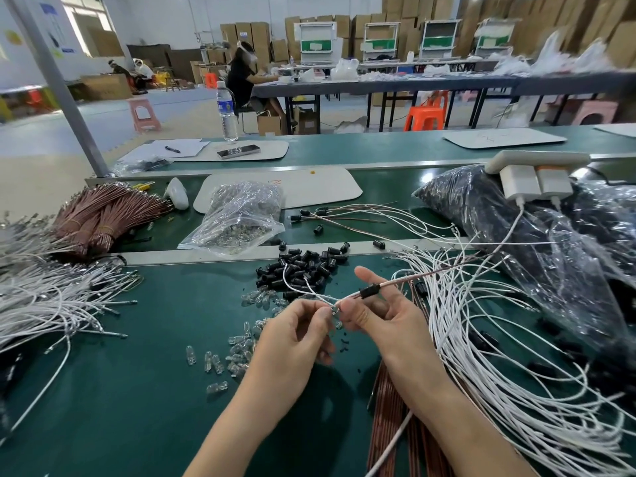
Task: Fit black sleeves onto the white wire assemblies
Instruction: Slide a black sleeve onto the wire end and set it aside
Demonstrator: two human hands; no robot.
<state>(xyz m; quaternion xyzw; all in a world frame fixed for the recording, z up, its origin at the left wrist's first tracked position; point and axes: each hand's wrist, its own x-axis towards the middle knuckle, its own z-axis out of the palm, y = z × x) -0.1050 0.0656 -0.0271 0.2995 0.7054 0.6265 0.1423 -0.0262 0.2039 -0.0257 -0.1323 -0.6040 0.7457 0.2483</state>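
My left hand [296,333] and my right hand [382,313] meet above the green mat, both pinching the metal terminal end of a wire assembly [347,297]. A black sleeve [370,291] sits threaded on that assembly's white and brown wires, just past my right index finger. A short white wire [292,285] loops up from my left fingertips. Behind the hands lies a pile of loose black sleeves [303,265]. Small clear glass bulbs [237,349] are scattered left of my left wrist.
A heap of white wires [499,339] spreads to the right, another white bundle [44,297] lies left. Brown wire bundles [103,215], a clear bag of parts [241,218], a dark plastic bag [537,242] and a power strip [537,166] sit farther back.
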